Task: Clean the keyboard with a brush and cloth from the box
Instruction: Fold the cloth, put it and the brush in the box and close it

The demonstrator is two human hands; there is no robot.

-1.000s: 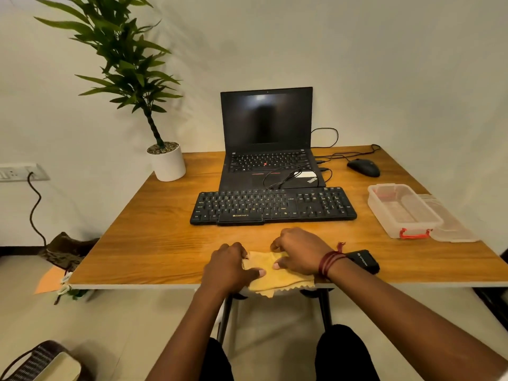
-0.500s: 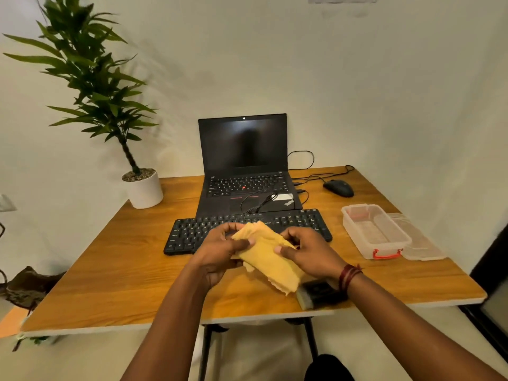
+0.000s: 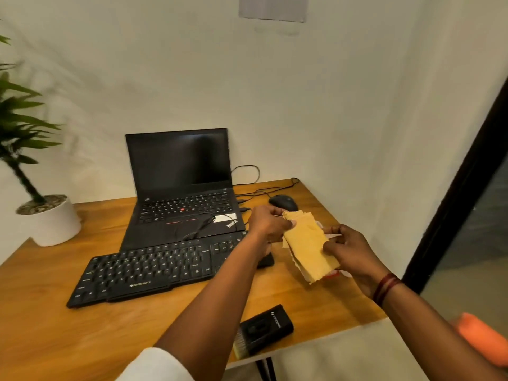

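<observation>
The folded yellow cloth (image 3: 307,244) sits right of centre in the frame, held up above the wooden table (image 3: 82,325) between my two hands. My left hand (image 3: 268,223) pinches its upper left corner with thumb and fingertips. My right hand (image 3: 348,251) grips its right edge, with the fingers curled over the fold. The hands are apart with the cloth stretched between them, and its lower end hangs loose with a wavy edge.

Just left of the cloth and below my left forearm lies the black full-size keyboard (image 3: 154,268), set at a slant across the middle of the frame. The black-handled brush (image 3: 264,329) lies at lower centre, near the table's front edge, well apart from both hands.

Behind the keyboard, the open black laptop (image 3: 181,188) stands with a dark screen. A black mouse (image 3: 283,202) rests just above my left hand in the frame. A white pot with a green plant (image 3: 50,220) stands at the left edge.
</observation>
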